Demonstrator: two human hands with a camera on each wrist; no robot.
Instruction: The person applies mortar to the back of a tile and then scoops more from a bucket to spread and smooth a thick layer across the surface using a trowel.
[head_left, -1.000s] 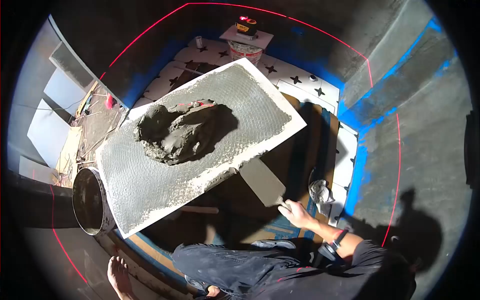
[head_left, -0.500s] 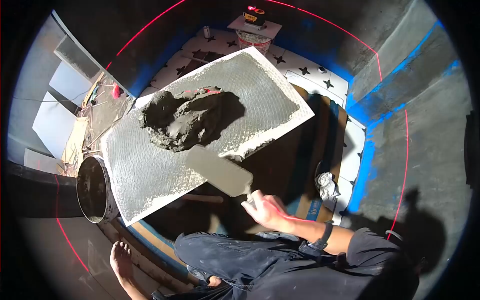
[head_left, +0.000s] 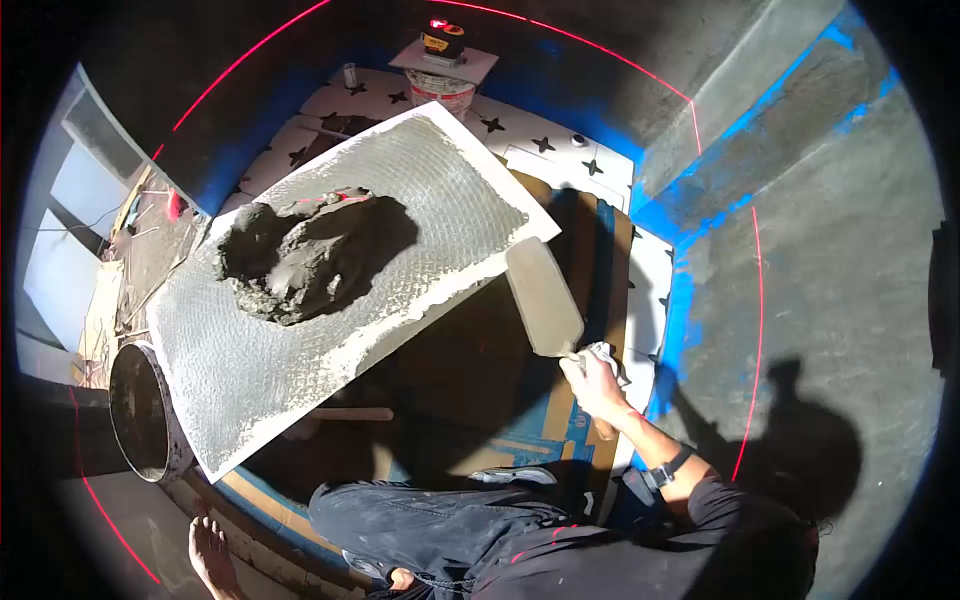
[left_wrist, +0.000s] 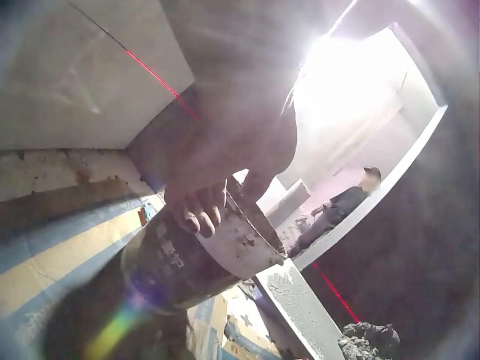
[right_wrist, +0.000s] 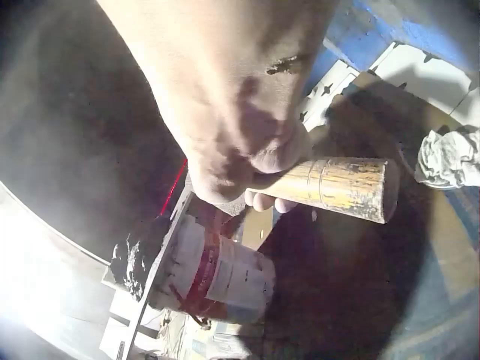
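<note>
My right hand (head_left: 597, 388) grips the trowel by its wooden handle (right_wrist: 345, 187). The flat blade (head_left: 545, 300) reaches the edge of a large tile (head_left: 440, 180) near its right corner. Ridged grey mortar coats the tile, and a thick mound of mortar (head_left: 300, 255) sits left of its middle. Low at the left in the head view is my left hand (head_left: 212, 555), away from the tile. In the left wrist view its loosely bent fingers (left_wrist: 199, 214) hang in front of a dark bucket; any contact there cannot be told.
A mortar-stained bucket (head_left: 142, 410) stands at the tile's left. Behind the tile, a laser level (head_left: 442, 42) sits on a board over another bucket. A crumpled cloth (right_wrist: 450, 157) lies on the floor. A seated person (left_wrist: 341, 210) is beyond the opening.
The trowel first moved left over the tile's front edge, then back right to the right corner. The mortar lumps along that edge look reduced. The head view has shifted.
</note>
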